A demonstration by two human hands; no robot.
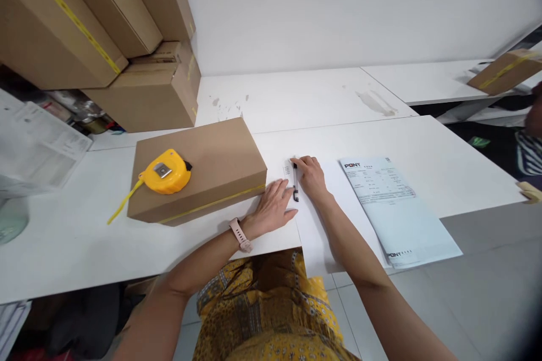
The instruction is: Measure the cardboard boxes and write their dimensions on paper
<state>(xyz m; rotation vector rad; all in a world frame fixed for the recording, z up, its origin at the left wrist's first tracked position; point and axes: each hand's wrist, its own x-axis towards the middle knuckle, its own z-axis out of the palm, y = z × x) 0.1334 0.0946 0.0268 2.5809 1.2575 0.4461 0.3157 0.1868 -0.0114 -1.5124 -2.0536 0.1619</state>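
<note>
My left hand [275,208] lies flat on the white table, fingers stretched out and holding nothing, beside the front corner of a closed cardboard box [203,152]. My right hand [311,176] rests on a white paper sheet [328,237] with its fingers curled together. Its fingertips press at the top edge of a small printed slip [287,170]; what is between them, if anything, is hidden. A black-capped clear pen [296,183] lies between my hands, its upper end close to the right fingertips. On the box sits a yellow tape measure [166,172], its tape end sticking out.
Several cardboard boxes [148,96] are stacked at the back left. A pale blue PONY document bag [398,214] lies right of my right arm, overhanging the table's front edge. Another box [503,72] stands far right, near a partly visible person [529,149].
</note>
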